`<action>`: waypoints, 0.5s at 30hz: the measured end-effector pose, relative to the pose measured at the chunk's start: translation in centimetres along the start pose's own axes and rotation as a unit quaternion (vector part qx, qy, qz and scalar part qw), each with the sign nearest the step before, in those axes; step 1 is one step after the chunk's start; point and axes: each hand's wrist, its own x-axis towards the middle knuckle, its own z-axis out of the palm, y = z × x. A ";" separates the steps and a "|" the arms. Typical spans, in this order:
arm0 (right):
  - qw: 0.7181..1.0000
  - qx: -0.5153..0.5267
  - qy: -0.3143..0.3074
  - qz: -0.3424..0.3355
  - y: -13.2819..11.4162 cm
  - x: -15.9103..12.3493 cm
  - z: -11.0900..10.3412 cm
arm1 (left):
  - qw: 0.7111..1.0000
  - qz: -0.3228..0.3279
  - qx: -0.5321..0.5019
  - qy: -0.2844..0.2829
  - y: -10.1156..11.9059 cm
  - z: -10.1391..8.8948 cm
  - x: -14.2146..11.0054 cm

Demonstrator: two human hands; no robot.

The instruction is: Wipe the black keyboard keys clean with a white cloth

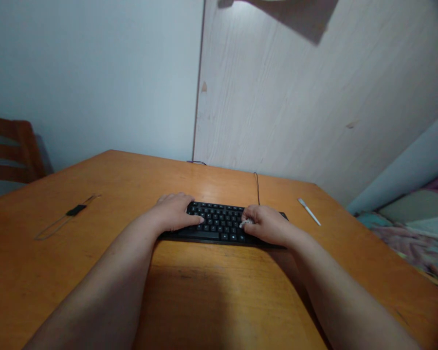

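Observation:
A black keyboard [219,221] lies on the orange wooden table [211,291], its thin cable [257,187] running back toward the wall. My left hand [175,212] rests flat on the keyboard's left end, fingers stretched over the keys. My right hand [266,224] sits on the right part of the keyboard with its fingers curled around a small white wad [245,223], pressed against the keys. What the wad is I cannot make out.
A white pen-like stick [308,211] lies on the table right of the keyboard. A small black item on a thin cord [75,210] lies at the left. A wooden chair [10,153] stands at the far left, bedding [416,233] at the right.

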 end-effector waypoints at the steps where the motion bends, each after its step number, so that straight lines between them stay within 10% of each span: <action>1: 1.000 0.001 0.004 0.002 0.1 0.0 -0.1 | 1.000 0.001 0.000 0.000 0.0 0.0 0.0; 8: 0.997 0.038 0.048 0.042 1.9 -0.1 -1.1 | 1.000 -0.014 -0.016 -0.001 -0.1 0.0 0.0; 15: 0.998 0.019 -0.035 0.048 1.6 -0.4 -1.0 | 1.000 -0.015 -0.022 -0.003 0.1 -0.2 0.0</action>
